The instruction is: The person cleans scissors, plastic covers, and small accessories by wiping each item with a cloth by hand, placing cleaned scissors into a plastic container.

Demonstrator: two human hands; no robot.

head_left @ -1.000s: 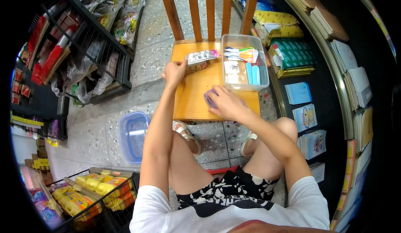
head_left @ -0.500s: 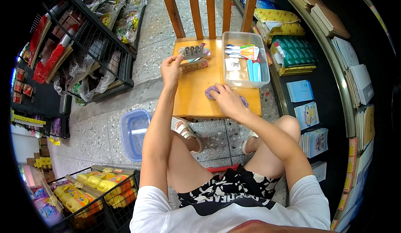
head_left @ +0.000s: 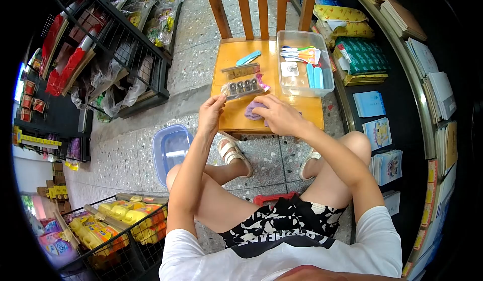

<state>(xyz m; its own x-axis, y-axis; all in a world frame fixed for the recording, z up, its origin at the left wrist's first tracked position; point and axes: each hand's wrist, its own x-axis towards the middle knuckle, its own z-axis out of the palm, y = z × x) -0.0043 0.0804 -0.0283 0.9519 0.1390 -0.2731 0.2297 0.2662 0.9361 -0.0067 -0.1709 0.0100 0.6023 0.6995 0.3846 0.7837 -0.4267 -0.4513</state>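
My left hand pinches the left end of a clear package with several dark round items in a row and a pink end. The package is held over the front left of the wooden chair seat. My right hand grips a purple cloth close to the package's right side. Behind the package lie a brownish clear pack and a light blue item. On the seat's right stands a clear plastic box with light blue items, a white piece and colourful-handled items inside.
A blue basin sits on the floor left of the chair. Black wire racks with bagged goods stand at the left, and a wire basket of yellow bottles at the lower left. Shelves with notebooks and packets line the right.
My left hand has brought the package nearer to me and to the cloth, uncovering the brownish pack and light blue item. My right hand still holds the cloth. The view has shifted slightly.
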